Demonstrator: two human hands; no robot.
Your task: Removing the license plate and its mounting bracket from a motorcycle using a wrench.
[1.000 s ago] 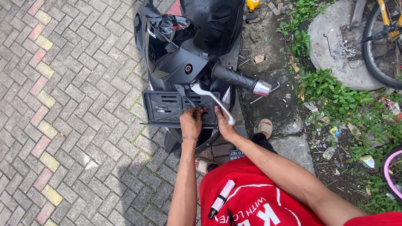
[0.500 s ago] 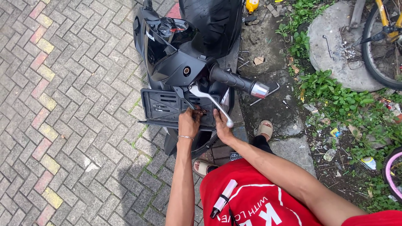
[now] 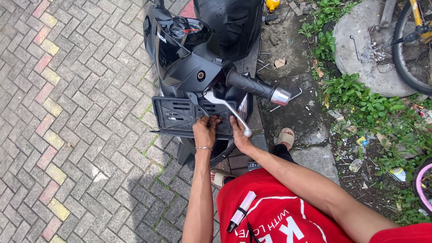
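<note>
A black scooter (image 3: 198, 58) stands on the paving, seen from above its front. Low on its front sits a black rectangular plate holder (image 3: 173, 114). My left hand (image 3: 204, 131), with a thin bracelet on the wrist, grips the holder's right part, fingers curled over its face. My right hand (image 3: 238, 135) presses on the holder's right end, just under the silver brake lever (image 3: 225, 108); its fingertips are partly hidden by the lever. The black handlebar grip (image 3: 252, 85) with a chrome end juts out above my right hand.
Patterned brick paving (image 3: 67, 135) lies to the left. Cracked concrete, weeds (image 3: 360, 99) and litter lie to the right, with a bicycle wheel (image 3: 411, 49) at the top right. My sandalled foot (image 3: 285, 136) rests by the scooter. A white marker (image 3: 240, 211) hangs on my red shirt.
Both hands stay on the plate holder with only small finger shifts. The view has drifted slightly.
</note>
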